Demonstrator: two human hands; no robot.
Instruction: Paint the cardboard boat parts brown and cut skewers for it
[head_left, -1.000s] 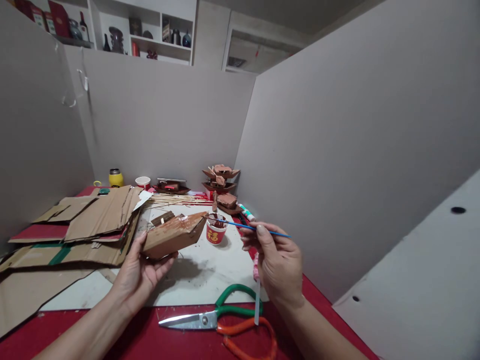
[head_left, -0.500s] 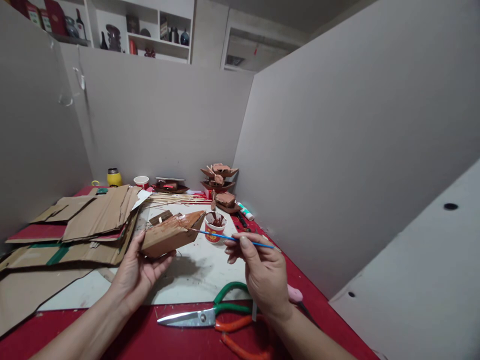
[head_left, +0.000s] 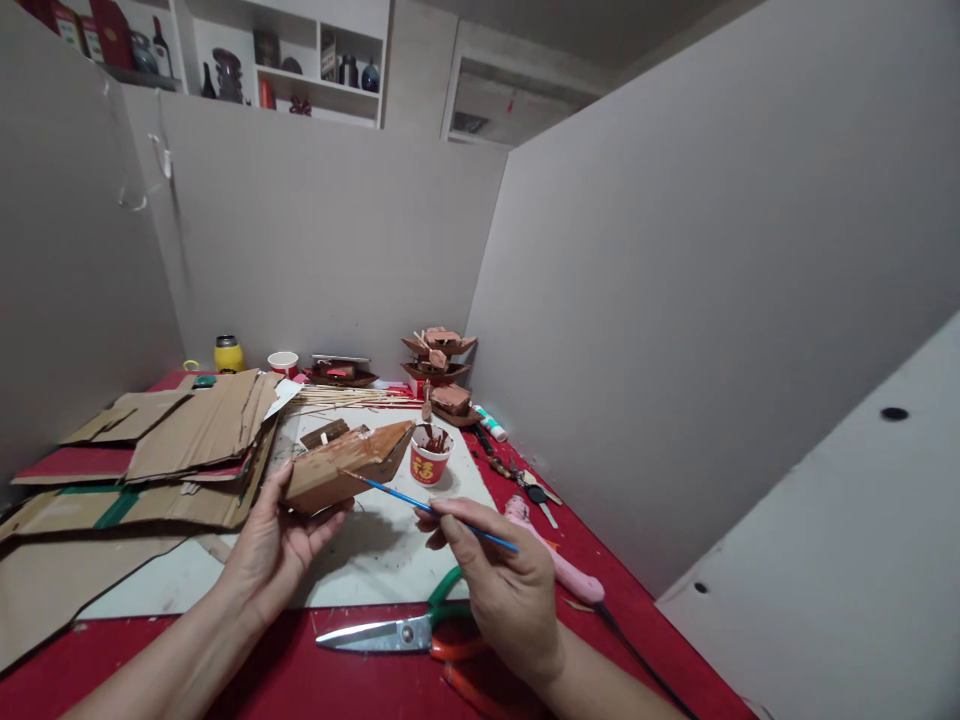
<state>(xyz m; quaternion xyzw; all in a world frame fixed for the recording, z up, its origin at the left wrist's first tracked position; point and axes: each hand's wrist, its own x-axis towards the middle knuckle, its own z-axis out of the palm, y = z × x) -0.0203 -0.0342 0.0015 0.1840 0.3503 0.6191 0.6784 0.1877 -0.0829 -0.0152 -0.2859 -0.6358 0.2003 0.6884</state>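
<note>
The left hand has its grip clamped on a cardboard boat above the bench; the right hand pinches a blue brush against its hull. A slip could smear wet paint where it isn't wanted

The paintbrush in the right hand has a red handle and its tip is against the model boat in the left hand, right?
No: the head view shows the paintbrush handle is blue. The right hand does hold it, tip against the model boat in the left hand.
</note>
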